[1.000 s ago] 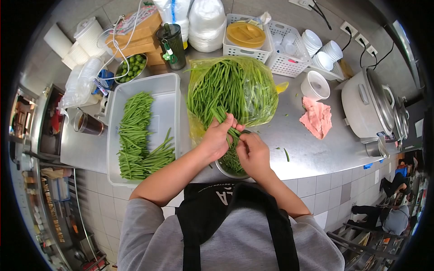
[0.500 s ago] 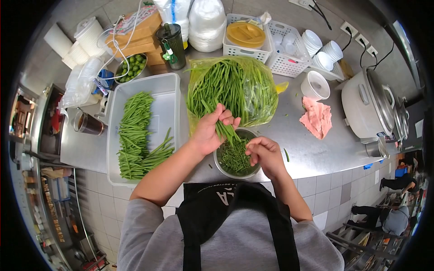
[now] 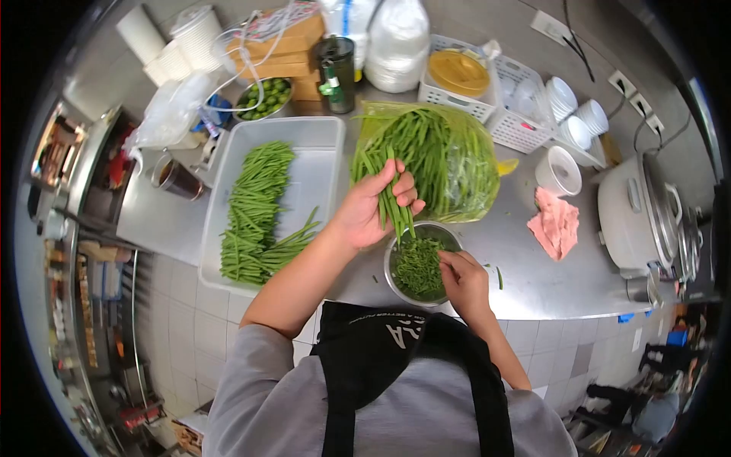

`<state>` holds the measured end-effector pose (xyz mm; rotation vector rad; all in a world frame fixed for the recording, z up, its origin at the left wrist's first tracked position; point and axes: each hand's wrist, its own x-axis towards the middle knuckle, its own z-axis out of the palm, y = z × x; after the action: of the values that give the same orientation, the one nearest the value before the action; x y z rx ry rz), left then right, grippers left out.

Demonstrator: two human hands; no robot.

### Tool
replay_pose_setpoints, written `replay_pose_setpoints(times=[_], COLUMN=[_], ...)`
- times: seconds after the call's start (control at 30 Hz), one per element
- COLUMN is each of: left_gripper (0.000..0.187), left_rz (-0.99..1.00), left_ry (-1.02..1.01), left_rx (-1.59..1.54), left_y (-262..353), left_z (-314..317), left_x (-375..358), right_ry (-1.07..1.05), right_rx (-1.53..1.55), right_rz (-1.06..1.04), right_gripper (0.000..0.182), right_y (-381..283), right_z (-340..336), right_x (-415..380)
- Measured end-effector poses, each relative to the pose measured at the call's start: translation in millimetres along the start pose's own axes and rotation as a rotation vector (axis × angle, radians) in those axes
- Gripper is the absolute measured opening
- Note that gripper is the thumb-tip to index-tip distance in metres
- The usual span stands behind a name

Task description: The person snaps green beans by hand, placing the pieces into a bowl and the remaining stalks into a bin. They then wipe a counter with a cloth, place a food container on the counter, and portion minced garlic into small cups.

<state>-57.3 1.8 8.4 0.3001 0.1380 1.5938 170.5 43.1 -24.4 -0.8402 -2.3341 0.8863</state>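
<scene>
Green beans (image 3: 391,212) in curled left hand (image 3: 362,211), pinched right hand (image 3: 465,283) at bowl (image 3: 446,237) rim.

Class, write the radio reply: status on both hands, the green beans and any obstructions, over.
Left hand gripping green beans, ends down toward the bowl. Right hand at bowl's right edge, hold unclear. No obstruction seen between beans and bowl.

Bowl (image 3: 451,239) before bag (image 3: 483,174) (tray (image 3: 314,164) left, 1 cloth (image 3: 555,225) right)
</scene>
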Motion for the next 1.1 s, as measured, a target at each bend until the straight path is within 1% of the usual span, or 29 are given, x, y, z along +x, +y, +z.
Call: replay_pose_setpoints(times=[0.1, 0.13, 0.23, 0.27, 0.37, 0.47, 0.57, 0.67, 0.77, 0.8, 0.9, 1.0, 1.1], left_gripper=[0.020, 0.025, 0.031, 0.041, 0.047, 0.051, 0.049, 0.041, 0.039, 0.036, 0.026, 0.020, 0.021], left_rz=[0.141, 0.196, 0.048, -0.035, -0.342, -0.463, -0.478, -0.342, -0.330, -0.323, -0.214, -0.371, -0.403], left_ry=[0.042, 0.073, 0.510, 0.620, 0.504, 0.411, 0.357, 0.179, 0.509, 0.577, 0.651, 0.437, 0.527], left_rx=[0.478, 0.773, 1.529, 1.732, 2.202, 2.339, 2.399, 2.156, 1.931, 2.030, 2.445, 2.025, 1.731], left_y=[45.8, 62.1, 89.0, 92.5, 98.7, 84.3, 78.6, 92.4, 101.3, 103.8, 88.3, 86.6, 86.3], left_z=[30.8, 37.3, 45.3, 38.2, -17.4, -64.5, -73.1, -75.7, -78.4, -92.1, -111.1, -117.5, -114.3], left_x=[-25.0, -38.8, -81.4, -93.5, -121.0, -132.7, -134.3, -135.4, -128.2, -124.4, -116.3, -111.8, -114.7], right_ry=[-0.006, -0.019, -0.051, -0.063, -0.085, -0.100, -0.125, -0.133, -0.134, -0.134, -0.126, -0.101, -0.091], right_rx=[0.006, 0.009, 0.023, 0.032, 0.059, 0.095, 0.090, 0.061, 0.063, 0.064, 0.079, 0.126, 0.159], right_rz=[-0.015, 0.000, -0.003, -0.002, -0.019, -0.024, -0.030, -0.025, 0.021, 0.028, 0.030, 0.022, 0.040], right_gripper=[0.016, 0.016, 0.014, 0.014, 0.013, 0.014, 0.014, 0.013, 0.013, 0.013, 0.012, 0.011, 0.010], right_y=[-2.1, -3.9, -2.6, -4.5, -8.5, -11.5, -10.1, -9.7, -11.0, -10.4, -13.9, -17.7, -18.2], right_z=[1.5, 1.3, 3.7, 3.2, 3.9, 8.5, 8.8, 7.1, 6.0, 6.7, 8.2, 9.7, 6.8], right_x=[-0.7, -1.3, -2.5, -3.1, -4.3, -7.1, -10.5, -14.7, -17.9, -19.3, -22.4, -25.3, -25.3])
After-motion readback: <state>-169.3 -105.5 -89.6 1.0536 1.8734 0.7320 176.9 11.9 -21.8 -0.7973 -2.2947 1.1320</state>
